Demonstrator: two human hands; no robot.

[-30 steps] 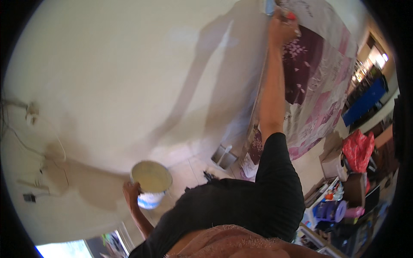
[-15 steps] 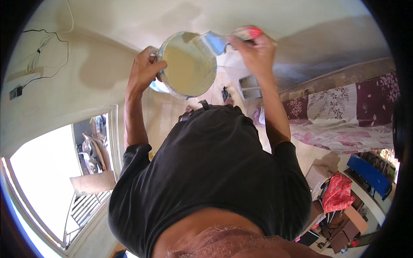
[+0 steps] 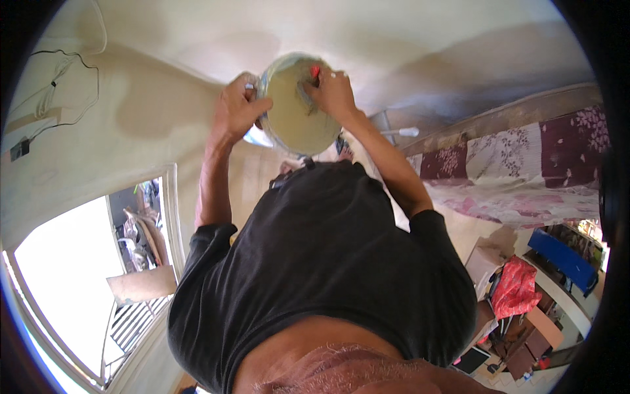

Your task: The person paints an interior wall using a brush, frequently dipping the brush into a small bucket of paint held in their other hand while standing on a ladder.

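A round bucket (image 3: pixel 266 125) of cream-coloured paint (image 3: pixel 289 118) hangs in front of my chest. My left hand (image 3: pixel 237 108) is closed on its left rim, thumb over the edge. With my right hand (image 3: pixel 333 97) I pinch a flat paintbrush (image 3: pixel 304 96) by its handle. The red end of the handle shows above my fingers, and the brush head is down inside the bucket near the far right wall. Part of the head is hidden by my fingers and the paint.
A pale wall (image 3: pixel 315 26) stands right ahead, with a cable bundle (image 3: pixel 46 95) at the left. An open window (image 3: pixel 72 276) is at lower left. To the right are a flowered cloth (image 3: pixel 505 161), a red bag (image 3: pixel 516 287) and a blue panel (image 3: pixel 563 259).
My right hand has moved left and down, bringing the paintbrush from the bucket's right rim into the bucket. The bucket and my left hand have shifted slightly right.
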